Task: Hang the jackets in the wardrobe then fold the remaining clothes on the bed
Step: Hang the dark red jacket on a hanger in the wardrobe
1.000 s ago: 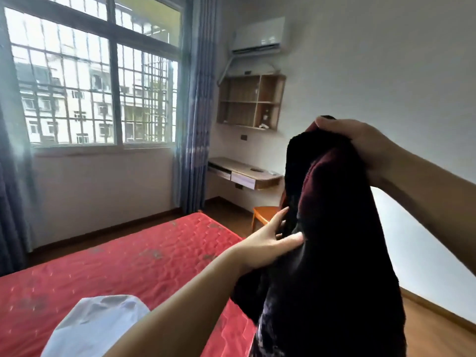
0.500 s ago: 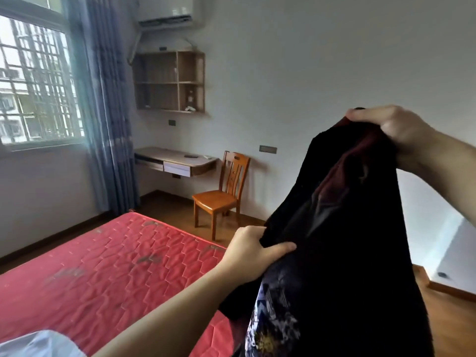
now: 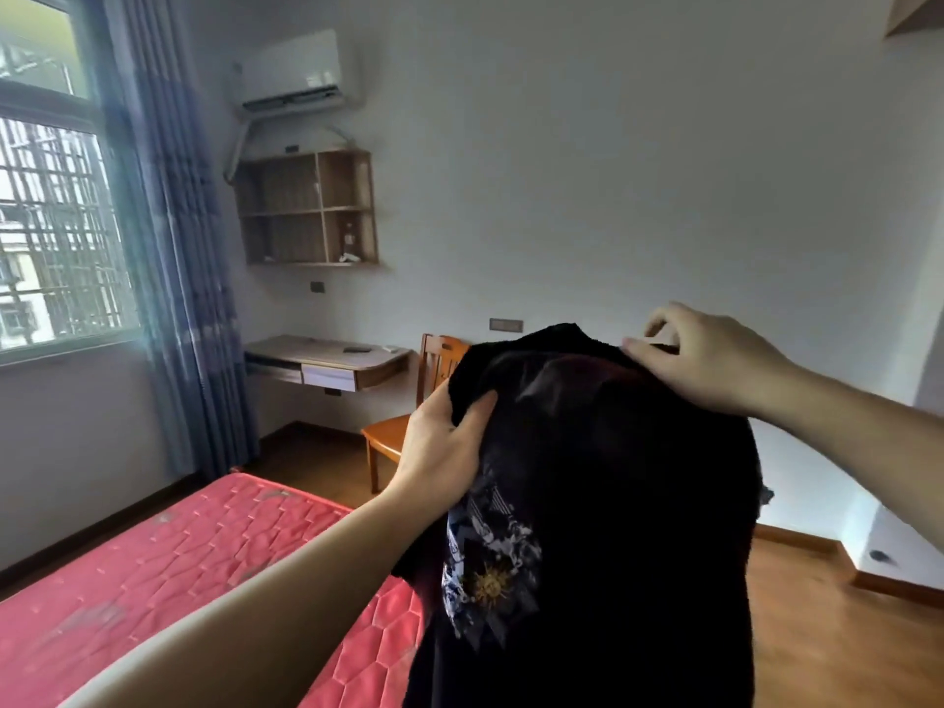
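Black fabric with a dark red lining makes up the one jacket (image 3: 613, 503) that is held up in the air in front of the person, well above the floor and beside the bed. Two hands are seen on it. The left hand (image 3: 444, 447) is clamped on the garment's upper left edge, the thumb pressed over the front of the cloth and the fingers wrapped behind it. The right hand (image 3: 710, 355) is placed at the top right of the garment, near the collar; its fingers are curled and the cloth seems to be pinched between thumb and fingertips, though the contact itself is partly hidden. Below the left grip, one printed patch (image 3: 490, 559) in blue, white and gold is shown on the black cloth, and the rest of the jacket is left hanging down from both grips out of view. To the left of and below the left grip, one bed (image 3: 153, 580) with a red quilted cover is seen. Behind the left grip, partly hidden by the jacket, one wooden chair (image 3: 398, 426) is set at one wall-mounted desk (image 3: 327, 362). Higher on the same wall, one wooden shelf unit (image 3: 306, 212) and one air conditioner (image 3: 291, 69) are mounted. At the far left, one barred window (image 3: 51, 237) is flanked by one blue curtain (image 3: 173, 247).
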### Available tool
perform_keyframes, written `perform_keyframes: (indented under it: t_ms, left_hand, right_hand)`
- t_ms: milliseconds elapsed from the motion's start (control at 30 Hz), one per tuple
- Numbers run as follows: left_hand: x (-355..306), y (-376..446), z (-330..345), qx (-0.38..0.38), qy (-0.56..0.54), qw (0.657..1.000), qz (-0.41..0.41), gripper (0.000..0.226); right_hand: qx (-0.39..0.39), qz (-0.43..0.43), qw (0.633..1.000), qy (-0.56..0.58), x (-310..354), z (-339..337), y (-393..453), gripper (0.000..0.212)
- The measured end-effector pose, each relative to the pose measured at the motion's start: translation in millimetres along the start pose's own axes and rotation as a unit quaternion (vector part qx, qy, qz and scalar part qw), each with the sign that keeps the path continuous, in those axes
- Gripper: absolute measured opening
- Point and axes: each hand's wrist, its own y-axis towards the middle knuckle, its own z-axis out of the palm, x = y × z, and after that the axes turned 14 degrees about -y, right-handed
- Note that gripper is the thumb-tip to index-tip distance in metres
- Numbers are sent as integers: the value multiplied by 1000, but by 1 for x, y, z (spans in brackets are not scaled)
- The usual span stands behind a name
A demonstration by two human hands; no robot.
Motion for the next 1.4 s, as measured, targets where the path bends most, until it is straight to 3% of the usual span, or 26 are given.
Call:
perform_keyframes:
  t_ms: [100,167,267,300,400,500,633,767,900,967,1067,1133,1200,1267,1333,1367,1400]
  left_hand:
    - [-8,23,12,47,13,998,39,15]
    - [-10,40,15,68,26,995,67,17]
    - [-11,65,6,90,67,987,115,17]
    - [-11,72,0,108,87,982,126,23]
    - [-11,91,-24,182,153,963,127,42]
    - [-5,110,-50,229,202,945,122,57]
    - [24,121,-74,287,194,935,77,76]
    - [79,107,-75,196,221,955,7,42]
    - [89,116,-65,145,271,952,0,42]
    - [74,136,-65,130,285,949,25,34]
    - [30,166,-50,116,236,964,36,28]
    - [-6,180,-18,124,192,972,48,27]
    - [-40,188,18,128,173,973,79,29]
    - [-71,188,52,133,174,969,117,31]
    - [-93,180,86,166,194,953,161,34]
    - [-101,173,103,188,206,943,184,35]
    - [-106,165,118,206,217,932,205,36]
  right_hand:
    - [-55,-148,981,113,28,18,-17,60]
    - [-80,-199,974,77,43,28,-16,54]
    - [-141,-153,975,76,54,29,1,3]
    - [-150,-124,977,84,55,25,9,8]
    - [-195,-135,968,-81,58,10,41,13]
    - [-236,-193,913,-269,73,-9,67,20]
    - [-273,-210,878,-332,94,-25,89,22]
    - [-283,-175,875,-352,98,-37,98,21]
    - [-272,-174,864,-386,80,-46,95,22]
    - [-251,-149,866,-405,53,-46,91,22]
    - [-161,-17,905,-392,6,-41,79,18]
    - [-84,71,929,-354,-17,-31,63,11]
    - [24,86,950,-300,-33,-13,44,11]
    - [168,37,969,-177,-39,4,26,20]
    - [266,23,964,-20,-27,12,11,52]
    - [264,35,963,50,-23,18,7,55]
    - [233,42,965,111,-21,27,5,46]
